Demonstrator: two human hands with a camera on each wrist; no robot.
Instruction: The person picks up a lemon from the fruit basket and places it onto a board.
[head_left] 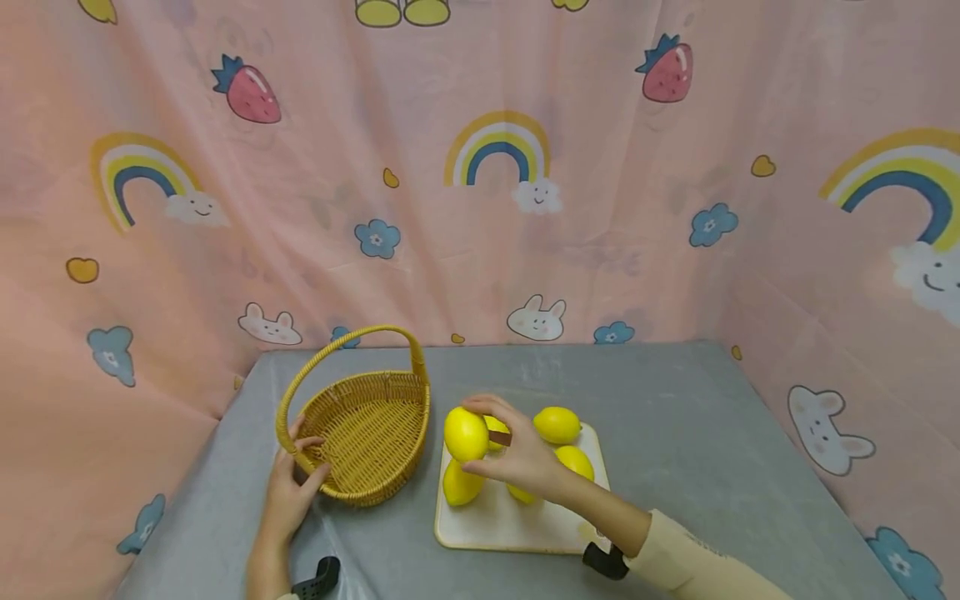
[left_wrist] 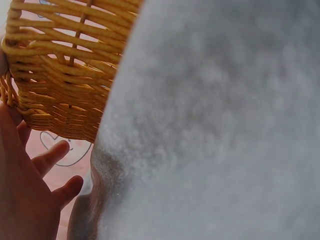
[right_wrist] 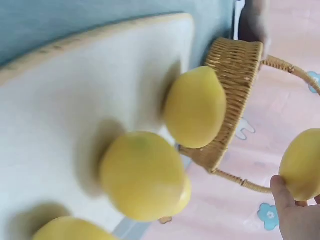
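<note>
Over the left part of a white tray [head_left: 510,529], my right hand [head_left: 525,454] pinches a yellow lemon [head_left: 465,433] between thumb and fingers, raised off the tray. The same held lemon [right_wrist: 302,165] shows at the right edge of the right wrist view. Several other lemons [head_left: 557,425] lie on the tray, some partly hidden by the hand. To the left stands a woven basket [head_left: 367,442] with a tall handle, its inside bare. My left hand [head_left: 288,492] holds the basket's near left rim, fingers over the edge. A small brown patch shows by my right palm; I cannot tell what it is.
A grey-covered table [head_left: 675,467] bears the basket and tray. A pink patterned curtain [head_left: 585,250] hangs behind it and along both sides. The basket's arched handle [head_left: 352,337] rises above its rim. Black straps sit on both wrists.
</note>
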